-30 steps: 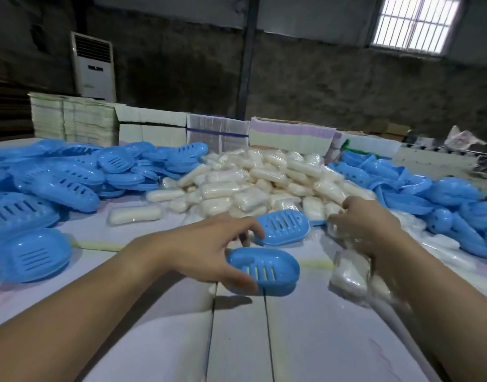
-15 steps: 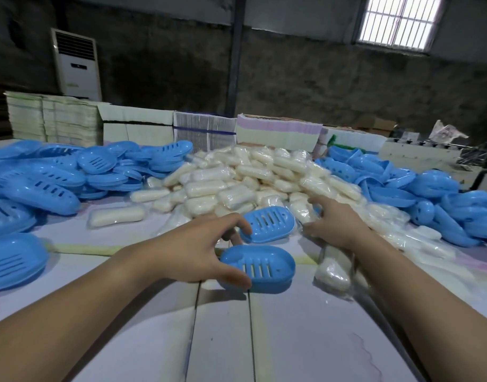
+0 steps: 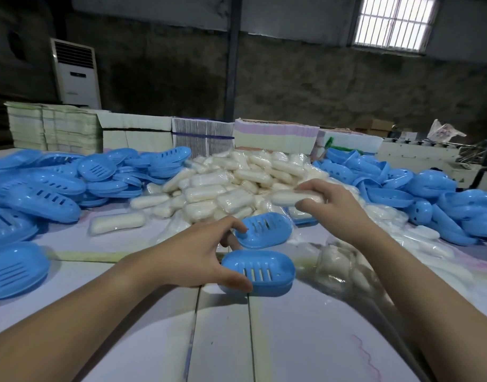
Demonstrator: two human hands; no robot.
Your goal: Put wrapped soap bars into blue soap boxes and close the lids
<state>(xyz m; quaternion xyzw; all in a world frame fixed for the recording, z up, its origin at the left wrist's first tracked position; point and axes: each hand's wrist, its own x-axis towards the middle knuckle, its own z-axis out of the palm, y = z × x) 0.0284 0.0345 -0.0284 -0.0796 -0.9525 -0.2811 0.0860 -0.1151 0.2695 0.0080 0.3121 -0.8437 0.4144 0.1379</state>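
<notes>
Two hands busy: left hand [image 3: 198, 260] pinches open soap box [image 3: 260, 268]; right hand [image 3: 330, 208] grips wrapped soap bar [image 3: 289, 196] — slick wrapper could slip, missing the tray.

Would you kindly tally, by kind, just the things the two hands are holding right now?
open blue soap box: 1, held by the left hand
wrapped soap bar: 1, held by the right hand
Total: 2

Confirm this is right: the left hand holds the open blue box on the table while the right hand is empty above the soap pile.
Not quite. In the head view the right hand grips a wrapped soap bar above the pile; the left hand does hold the open box.
</notes>
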